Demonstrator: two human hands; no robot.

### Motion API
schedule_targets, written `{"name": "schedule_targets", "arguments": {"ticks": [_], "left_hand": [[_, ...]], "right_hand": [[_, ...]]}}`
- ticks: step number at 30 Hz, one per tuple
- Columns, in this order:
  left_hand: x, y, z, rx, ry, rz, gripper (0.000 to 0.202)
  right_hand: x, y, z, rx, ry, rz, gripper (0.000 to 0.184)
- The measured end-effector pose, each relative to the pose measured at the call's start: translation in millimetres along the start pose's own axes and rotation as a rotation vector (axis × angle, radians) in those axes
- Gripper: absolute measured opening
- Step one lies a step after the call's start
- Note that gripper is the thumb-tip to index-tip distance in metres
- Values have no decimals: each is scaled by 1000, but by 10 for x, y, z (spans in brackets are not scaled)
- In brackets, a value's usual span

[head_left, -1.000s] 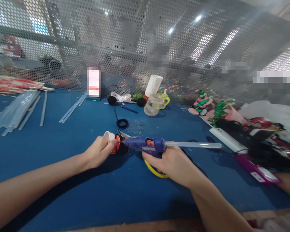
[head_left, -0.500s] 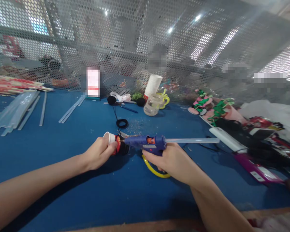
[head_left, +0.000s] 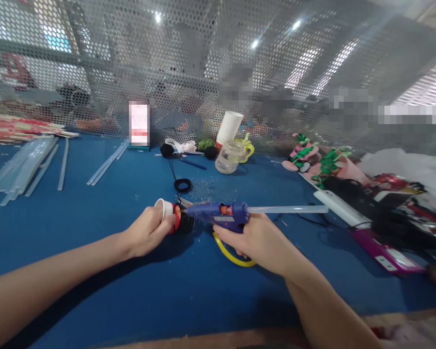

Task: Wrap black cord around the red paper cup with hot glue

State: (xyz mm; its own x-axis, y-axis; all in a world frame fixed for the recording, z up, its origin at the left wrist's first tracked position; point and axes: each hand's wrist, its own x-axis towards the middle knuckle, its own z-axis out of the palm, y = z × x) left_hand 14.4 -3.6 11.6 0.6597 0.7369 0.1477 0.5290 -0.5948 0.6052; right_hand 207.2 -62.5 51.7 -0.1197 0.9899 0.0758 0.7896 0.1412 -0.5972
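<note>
My left hand [head_left: 147,231] is closed around a small paper cup [head_left: 166,209], which lies tilted on its side with its white open rim toward the left. Red and black material covers the cup's other end. In my right hand [head_left: 256,242] is a blue glue gun [head_left: 220,215], its nozzle at the red and black part of the cup. Whether the tip touches it I cannot tell. A clear glue stick [head_left: 287,209] juts from the gun's back. Below the gun curves a yellow strip [head_left: 236,259], partly hidden by my right hand.
Black cord [head_left: 182,185] lies coiled beyond the cup. Farther back stand a clear plastic jar [head_left: 227,157] and stacked white paper cups [head_left: 230,127]. Loose glue sticks [head_left: 25,167] are heaped at left. A purple and white power strip [head_left: 381,249] and crafted flowers [head_left: 329,167] are at right.
Almost nothing differs. Both hands hold the cup and glue gun in nearly the same place; the whole view has shifted very slightly.
</note>
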Motion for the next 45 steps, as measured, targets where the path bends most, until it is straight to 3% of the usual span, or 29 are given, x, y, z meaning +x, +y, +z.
{"name": "schedule_targets", "arguments": {"ticks": [9, 18, 23, 30, 36, 41, 45], "left_hand": [[11, -23, 18, -30, 34, -33, 29], [8, -38, 23, -25, 41, -41, 28], [18, -15, 7, -35, 40, -73, 31], [7, -42, 24, -4, 41, 8, 28], [17, -29, 6, -82, 54, -115, 31], [27, -11, 9, -185, 60, -231, 32], [37, -90, 54, -311, 76, -272, 32]], "right_hand": [[-41, 34, 0, 40, -75, 59, 25], [-17, 29, 21, -61, 3, 44, 23], [-39, 32, 0, -12, -39, 12, 21], [1, 56, 35, -41, -27, 45, 26], [-22, 54, 26, -87, -53, -24, 20], [-44, 89, 68, -124, 57, -117, 18], [-66, 84, 97, -97, 28, -152, 12]]}}
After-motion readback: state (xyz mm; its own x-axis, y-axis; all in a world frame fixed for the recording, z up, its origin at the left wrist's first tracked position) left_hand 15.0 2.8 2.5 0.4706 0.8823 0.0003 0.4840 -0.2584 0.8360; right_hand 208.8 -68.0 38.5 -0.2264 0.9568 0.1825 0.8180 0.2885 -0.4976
